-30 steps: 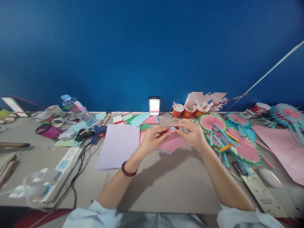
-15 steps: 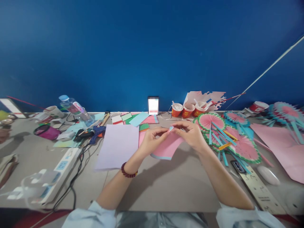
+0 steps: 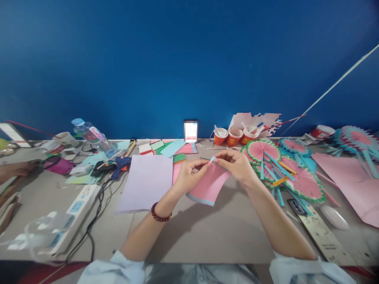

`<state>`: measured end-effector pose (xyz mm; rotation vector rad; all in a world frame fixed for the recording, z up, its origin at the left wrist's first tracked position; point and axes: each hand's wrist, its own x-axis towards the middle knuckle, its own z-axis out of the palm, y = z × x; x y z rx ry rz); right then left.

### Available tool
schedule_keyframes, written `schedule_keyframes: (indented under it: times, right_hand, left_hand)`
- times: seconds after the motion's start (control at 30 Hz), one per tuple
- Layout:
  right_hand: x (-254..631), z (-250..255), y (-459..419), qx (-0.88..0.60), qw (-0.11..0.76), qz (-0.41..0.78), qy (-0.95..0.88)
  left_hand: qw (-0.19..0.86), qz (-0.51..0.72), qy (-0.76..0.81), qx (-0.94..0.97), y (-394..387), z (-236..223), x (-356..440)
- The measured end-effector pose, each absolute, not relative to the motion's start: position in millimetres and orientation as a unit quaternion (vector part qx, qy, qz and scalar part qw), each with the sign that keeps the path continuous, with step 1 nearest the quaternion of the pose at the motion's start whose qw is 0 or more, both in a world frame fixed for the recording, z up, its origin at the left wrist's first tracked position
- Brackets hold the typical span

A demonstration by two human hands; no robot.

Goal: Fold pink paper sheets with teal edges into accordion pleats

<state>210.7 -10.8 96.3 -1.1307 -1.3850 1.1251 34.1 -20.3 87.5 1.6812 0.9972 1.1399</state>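
Observation:
A sheet of pink paper (image 3: 209, 185) with light-blue edges hangs above the table between my hands. My left hand (image 3: 192, 172) pinches its top edge near the middle, thumb against fingers, with a bead bracelet on the wrist. Close beside it, my right hand (image 3: 235, 163) pinches the same top edge, where a narrow light-blue strip shows at the fingertips. The lower part of the sheet curves down toward me. Whether the top edge is folded over is hard to make out behind the fingers.
Lavender paper (image 3: 149, 181) lies left of my hands, near a blue glue gun (image 3: 120, 166) and a power strip (image 3: 75, 215). Pleated paper fans (image 3: 263, 152), red cups (image 3: 220, 137) and a phone (image 3: 297, 206) are on the right. Another person's hand (image 3: 17, 169) reaches in at far left.
The pink sheet's lower edge has swung down slightly toward me; my hands keep nearly the same place and pinch. The other person's hand has come further in from the left.

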Motion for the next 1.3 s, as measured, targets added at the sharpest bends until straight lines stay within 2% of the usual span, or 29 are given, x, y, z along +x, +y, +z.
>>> schedule_keyframes:
  times: [0.93, 1.3]
  right_hand:
    - [205.4, 94.8, -15.2, -0.481, 0.481, 0.416, -0.604]
    - [205.8, 96.9, -18.5, -0.475, 0.464, 0.412, -0.624]
  left_hand:
    - [0.392, 0.487, 0.399, 0.67, -25.2, 91.6, 32.2]
    - [0.343, 0.499, 0.401, 0.687, -27.1, 88.9, 32.8]
